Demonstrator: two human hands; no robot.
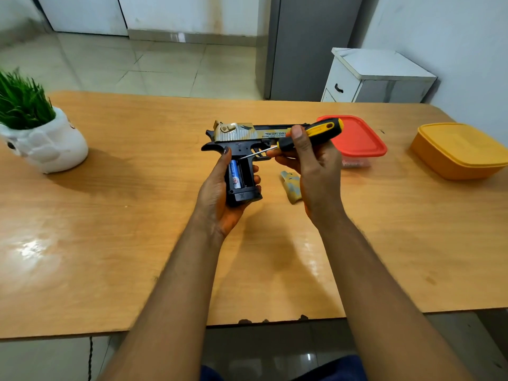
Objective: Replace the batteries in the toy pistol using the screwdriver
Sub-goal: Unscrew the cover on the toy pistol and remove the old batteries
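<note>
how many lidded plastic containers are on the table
2: the red-lidded container sits just behind the right hand and screwdriver, partly hidden by them; the orange container stands at the table's far right edge.

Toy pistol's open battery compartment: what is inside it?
One blue-and-white battery sits in the left slot of the toy pistol; the right slot looks empty. The left hand covers the compartment's left edge; the screwdriver tip reaches its top.
</note>
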